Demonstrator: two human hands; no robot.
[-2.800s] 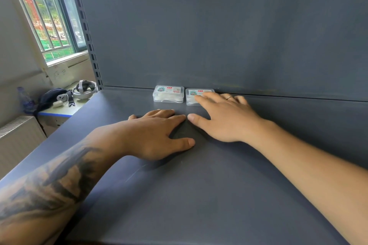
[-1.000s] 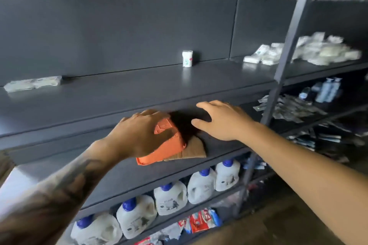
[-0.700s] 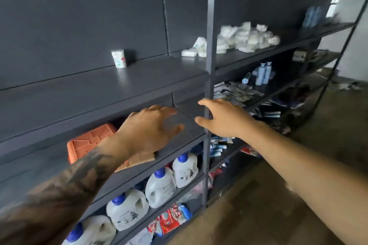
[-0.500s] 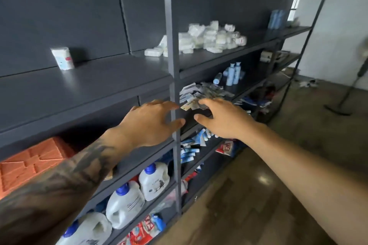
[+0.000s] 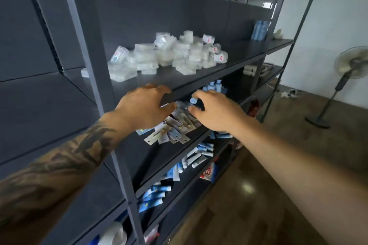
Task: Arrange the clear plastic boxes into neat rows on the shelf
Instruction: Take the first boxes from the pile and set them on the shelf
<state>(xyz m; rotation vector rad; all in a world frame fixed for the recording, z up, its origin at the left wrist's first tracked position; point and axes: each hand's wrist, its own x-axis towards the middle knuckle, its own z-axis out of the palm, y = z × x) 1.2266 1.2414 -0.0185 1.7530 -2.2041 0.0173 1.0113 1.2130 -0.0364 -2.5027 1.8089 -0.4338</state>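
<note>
A loose heap of clear plastic boxes (image 5: 169, 53) lies on the dark upper shelf (image 5: 199, 76), some with red or blue labels. Both my hands hover in front of that shelf's front edge, below the heap and apart from it. My left hand (image 5: 142, 107) has relaxed, slightly bent fingers and holds nothing. My right hand (image 5: 214, 110) is beside it, fingers spread, also empty.
A grey upright post (image 5: 93, 69) stands left of the heap. The shelf below holds flat packets (image 5: 173, 129) and blue-capped bottles (image 5: 215, 86); lower shelves hold blue and white tubes (image 5: 196, 154). Blue bottles (image 5: 259, 30) sit far right. A standing fan (image 5: 346, 77) is on the floor.
My view has swung right along the shelving from the two placed boxes to the heap of boxes, which now looks closer. Both hands stayed raised, empty, in front of me.
</note>
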